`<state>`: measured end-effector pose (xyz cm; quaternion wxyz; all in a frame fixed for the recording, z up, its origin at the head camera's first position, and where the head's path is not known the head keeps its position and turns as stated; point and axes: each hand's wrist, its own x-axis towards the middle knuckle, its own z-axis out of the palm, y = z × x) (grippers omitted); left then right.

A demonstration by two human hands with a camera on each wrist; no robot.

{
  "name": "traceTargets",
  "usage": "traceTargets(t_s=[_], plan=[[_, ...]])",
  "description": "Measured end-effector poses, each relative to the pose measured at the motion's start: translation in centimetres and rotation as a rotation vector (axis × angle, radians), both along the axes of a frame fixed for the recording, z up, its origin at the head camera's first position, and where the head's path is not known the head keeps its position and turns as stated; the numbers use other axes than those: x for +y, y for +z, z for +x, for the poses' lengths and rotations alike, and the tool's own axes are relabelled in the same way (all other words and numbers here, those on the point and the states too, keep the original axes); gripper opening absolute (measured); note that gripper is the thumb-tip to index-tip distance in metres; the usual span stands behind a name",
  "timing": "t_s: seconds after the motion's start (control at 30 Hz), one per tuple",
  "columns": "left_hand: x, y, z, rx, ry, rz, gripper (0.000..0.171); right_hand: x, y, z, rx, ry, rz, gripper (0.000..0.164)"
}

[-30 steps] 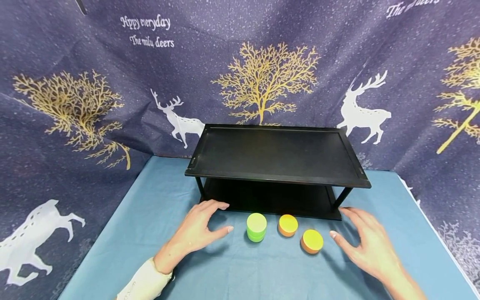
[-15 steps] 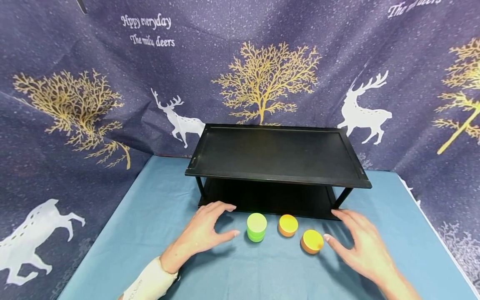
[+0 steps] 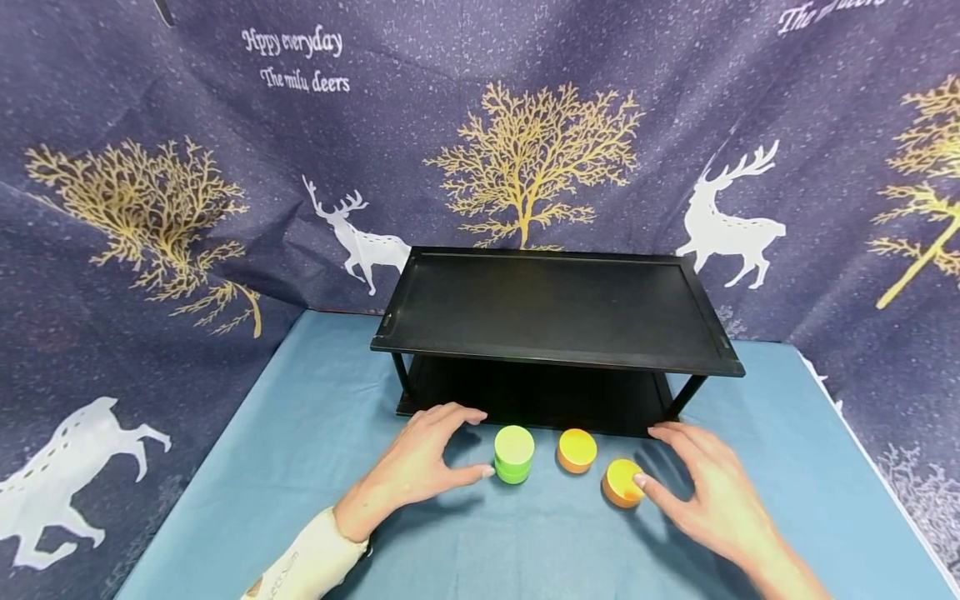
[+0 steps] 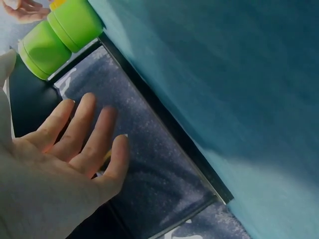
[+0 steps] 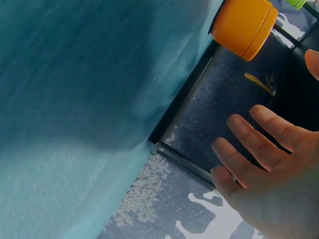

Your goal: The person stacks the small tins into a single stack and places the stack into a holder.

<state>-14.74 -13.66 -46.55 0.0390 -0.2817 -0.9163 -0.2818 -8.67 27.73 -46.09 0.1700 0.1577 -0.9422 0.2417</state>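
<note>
Two stacked green round tubs (image 3: 513, 454) stand on the blue cloth; the left wrist view shows the green tubs (image 4: 62, 37) one on the other. My left hand (image 3: 431, 462) reaches in from their left, fingers spread, with the thumb tip right by their side. Farther right sit two orange round tubs, a back orange tub (image 3: 577, 451) and a front orange tub (image 3: 622, 483). My right hand (image 3: 708, 496) hovers right of the front one, fingers relaxed and apart, thumb tip overlapping its edge in the head view. Neither hand grips anything.
Behind the tubs stands a black two-level shelf (image 3: 555, 308), its lower board (image 3: 540, 400) under the raised top. Blue cloth (image 3: 540, 550) covers the table. A dark fabric backdrop (image 3: 315, 150) with deer and trees rises behind and at both sides.
My left hand has moved right toward the green tubs. My right hand has moved left, bringing its thumb to the front orange tub. The tubs and shelf have stayed put.
</note>
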Motion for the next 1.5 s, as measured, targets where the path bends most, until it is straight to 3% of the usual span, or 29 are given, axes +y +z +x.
traceTargets(t_s=[0.47, 0.6, 0.9, 1.13, 1.5], plan=[[1.4, 0.2, -0.1, -0.06, -0.038, -0.017, 0.077, -1.2, -0.5, -0.1, -0.055, 0.021, 0.056, 0.066], [1.8, 0.2, -0.2, -0.056, -0.052, -0.024, 0.078, -1.5, -0.5, -0.1, -0.096, 0.023, 0.062, 0.068], [2.6, 0.3, -0.5, -0.04, -0.076, -0.049, 0.077, -2.0, -0.6, -0.3, -0.073, 0.053, 0.092, 0.065], [3.2, 0.6, -1.0, -0.029, -0.101, -0.079, 0.075, -2.4, -0.3, -0.6, -0.117, 0.03, 0.117, 0.064], [3.6, 0.6, -1.5, -0.057, -0.144, -0.084, 0.061, -2.7, -0.3, -0.9, -0.142, 0.061, 0.141, 0.061]])
